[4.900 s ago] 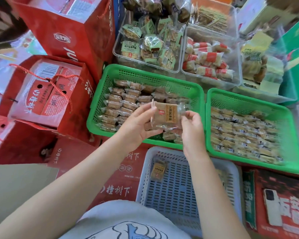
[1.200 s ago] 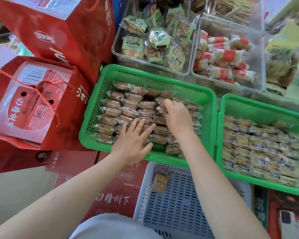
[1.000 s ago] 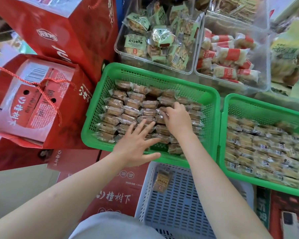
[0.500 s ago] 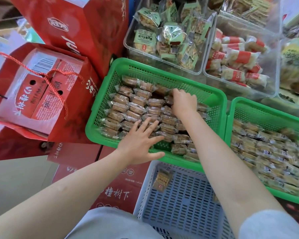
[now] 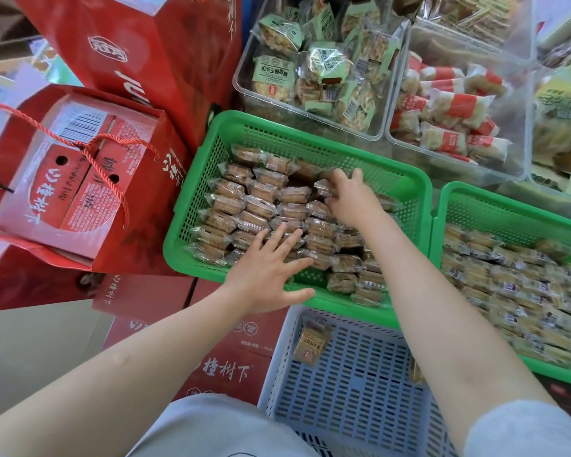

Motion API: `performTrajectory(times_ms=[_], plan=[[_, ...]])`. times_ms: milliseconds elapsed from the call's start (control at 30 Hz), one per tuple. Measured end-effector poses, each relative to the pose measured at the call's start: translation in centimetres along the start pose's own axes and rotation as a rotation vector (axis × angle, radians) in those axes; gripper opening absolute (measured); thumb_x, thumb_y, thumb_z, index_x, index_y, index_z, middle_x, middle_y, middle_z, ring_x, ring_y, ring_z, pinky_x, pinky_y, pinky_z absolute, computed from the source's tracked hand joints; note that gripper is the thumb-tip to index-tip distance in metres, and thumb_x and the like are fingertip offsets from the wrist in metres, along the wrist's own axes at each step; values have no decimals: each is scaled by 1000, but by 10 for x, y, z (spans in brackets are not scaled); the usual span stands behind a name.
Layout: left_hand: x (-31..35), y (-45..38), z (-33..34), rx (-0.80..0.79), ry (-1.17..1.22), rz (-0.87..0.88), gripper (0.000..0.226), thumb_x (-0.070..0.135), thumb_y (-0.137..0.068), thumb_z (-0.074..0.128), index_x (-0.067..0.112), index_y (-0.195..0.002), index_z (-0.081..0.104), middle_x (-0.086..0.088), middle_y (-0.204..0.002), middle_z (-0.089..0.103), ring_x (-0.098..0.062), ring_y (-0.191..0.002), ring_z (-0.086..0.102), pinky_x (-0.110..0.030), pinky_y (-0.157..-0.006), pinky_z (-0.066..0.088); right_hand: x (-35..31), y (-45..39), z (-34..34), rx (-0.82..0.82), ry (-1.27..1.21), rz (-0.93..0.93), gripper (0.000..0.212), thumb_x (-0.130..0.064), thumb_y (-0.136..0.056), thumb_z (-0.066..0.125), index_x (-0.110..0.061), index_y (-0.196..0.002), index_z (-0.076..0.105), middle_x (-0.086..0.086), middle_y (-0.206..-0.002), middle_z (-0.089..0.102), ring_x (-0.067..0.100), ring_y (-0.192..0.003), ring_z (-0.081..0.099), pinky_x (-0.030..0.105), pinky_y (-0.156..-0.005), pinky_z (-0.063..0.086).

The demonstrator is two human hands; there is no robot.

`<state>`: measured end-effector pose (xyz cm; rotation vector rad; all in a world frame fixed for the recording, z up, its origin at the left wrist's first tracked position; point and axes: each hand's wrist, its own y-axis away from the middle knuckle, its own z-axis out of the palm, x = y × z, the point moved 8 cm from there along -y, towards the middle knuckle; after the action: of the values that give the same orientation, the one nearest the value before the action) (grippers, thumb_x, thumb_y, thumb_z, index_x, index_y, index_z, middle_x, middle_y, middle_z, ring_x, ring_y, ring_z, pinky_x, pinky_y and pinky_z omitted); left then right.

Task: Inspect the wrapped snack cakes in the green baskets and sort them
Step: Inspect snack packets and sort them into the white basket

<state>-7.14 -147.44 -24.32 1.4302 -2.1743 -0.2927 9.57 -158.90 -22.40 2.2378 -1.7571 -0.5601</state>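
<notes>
Floor (image 5: 30, 341), pale and plain, shows only at lower left; everything else is packed w/ boxes and baskets, shop-stock style. Red gift boxes (image 5: 80, 179) w/ rope handles stack up on the left, touching the left green basket's (image 5: 406, 189) side; flat red cartons (image 5: 231, 357) lie under its near edge.

Open room is tight: both green baskets sit side by side, rims touching, and the right green basket (image 5: 508, 206) runs off the frame edge. Blue-grey basket (image 5: 360, 390) sits nearest the person, its far rim tucked under the left green basket's near rim. Clear bins crowd the far side, just beyond the green rims.

Contents: left green basket holds rows of wrapped snack cakes (image 5: 261, 206), brown in clear wrap, w/ a bare patch of mesh at its far right corner. Right green basket is nearly full of similar cakes, blurred. Blue-grey basket holds one wrapped cake (image 5: 310, 341) near its far left corner; a second bit shows beside the right forearm, can't tell what. One clear bin (image 5: 244, 84) has green-label packs, the next clear bin (image 5: 521, 153) red-and-white packs.

Left hand (image 5: 264, 272) lies flat, fingers spread and straight, on the cakes at the basket's near edge, gripping nothing. Right hand (image 5: 350, 196) reaches to the far rows, fingers curled down onto the cakes; can't tell if it's got one pinched.
</notes>
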Motion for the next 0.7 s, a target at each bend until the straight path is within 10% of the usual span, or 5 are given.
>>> performTrajectory(times_ms=[133, 433, 700], plan=[[0, 0, 0, -2, -9, -4, 81, 85, -88, 12, 45, -158, 18, -3, -167, -19, -26, -152, -25, -53, -123, -10, 3, 3, -11, 128, 182, 14, 41, -28, -95, 66, -17, -131, 52, 19, -132, 43, 40, -114, 49, 45, -86, 47], [0, 0, -1, 1, -9, -8, 80, 85, -89, 12, 46, -158, 19, -2, -168, -18, -25, -153, -24, -53, -124, -10, 8, 8, -4, 16, -92, 74, 41, -28, -103, 50, -14, -137, 32, 25, -125, 50, 44, -102, 58, 41, -73, 44], [1, 2, -2, 23, 8, -16, 77, 84, -90, 15, 46, -157, 22, -1, -169, -14, -24, -154, -21, -53, -124, -7, -12, 24, -20, 238, 141, -111, 28, -15, -92, 67, -9, -116, 53, 11, -115, 55, 32, -106, 55, 35, -65, 38]])
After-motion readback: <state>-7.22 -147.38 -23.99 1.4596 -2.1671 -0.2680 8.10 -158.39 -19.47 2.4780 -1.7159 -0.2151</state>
